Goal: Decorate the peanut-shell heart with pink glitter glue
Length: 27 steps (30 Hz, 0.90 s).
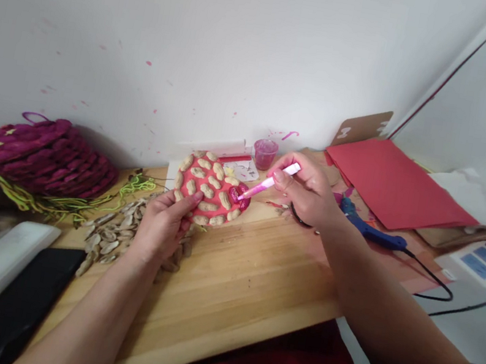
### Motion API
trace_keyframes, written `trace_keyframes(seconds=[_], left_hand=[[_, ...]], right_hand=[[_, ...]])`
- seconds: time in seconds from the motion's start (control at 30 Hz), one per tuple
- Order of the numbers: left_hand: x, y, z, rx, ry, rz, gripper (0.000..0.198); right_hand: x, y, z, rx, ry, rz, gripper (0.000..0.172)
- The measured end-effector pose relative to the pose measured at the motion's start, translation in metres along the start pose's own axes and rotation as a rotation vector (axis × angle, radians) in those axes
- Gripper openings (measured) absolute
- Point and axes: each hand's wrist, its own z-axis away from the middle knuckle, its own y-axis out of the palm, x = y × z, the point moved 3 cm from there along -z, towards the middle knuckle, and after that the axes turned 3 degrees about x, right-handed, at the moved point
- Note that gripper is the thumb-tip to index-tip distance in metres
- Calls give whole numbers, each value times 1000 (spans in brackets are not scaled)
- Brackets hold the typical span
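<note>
My left hand [164,223] grips the lower left edge of a round red disc [210,189] covered with glued peanut shells, holding it tilted above the wooden table [236,280]. My right hand [308,188] pinches a pink brush [270,181] whose tip touches a shell at the disc's right side that is painted magenta. Loose peanut shells [115,234] lie in a heap under and left of my left hand.
A small cup of pink paint [265,153] stands by the wall. A blue glue gun [370,230] with a black cord lies right of my hand, before red paper sheets [394,184]. A magenta shell craft [45,155] and green yarn sit left; a black slab [19,306] lies near left.
</note>
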Motion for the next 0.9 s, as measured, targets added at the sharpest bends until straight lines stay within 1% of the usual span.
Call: trace_keyframes(seconds=[0.13, 0.2, 0.3, 0.43, 0.6, 0.8, 0.9], left_hand=[[1, 0, -1, 33, 20, -8, 45], [1, 0, 0, 41, 21, -7, 45], [1, 0, 0, 36, 20, -7, 44], [1, 0, 0, 29, 3, 11, 44], [1, 1, 0, 41, 2, 10, 43], [0, 0, 2, 61, 19, 19, 45], [2, -1, 1, 70, 42, 17, 50]], right_hand=[[-2, 0, -1, 14, 19, -4, 32], [-2, 0, -1, -9, 4, -13, 32], [0, -1, -1, -38, -21, -35, 31], [3, -1, 0, -10, -27, -35, 30], [2, -3, -1, -38, -26, -42, 30], [-3, -2, -2, 26, 22, -108, 30], [-2, -2, -3, -21, -1, -109, 29]])
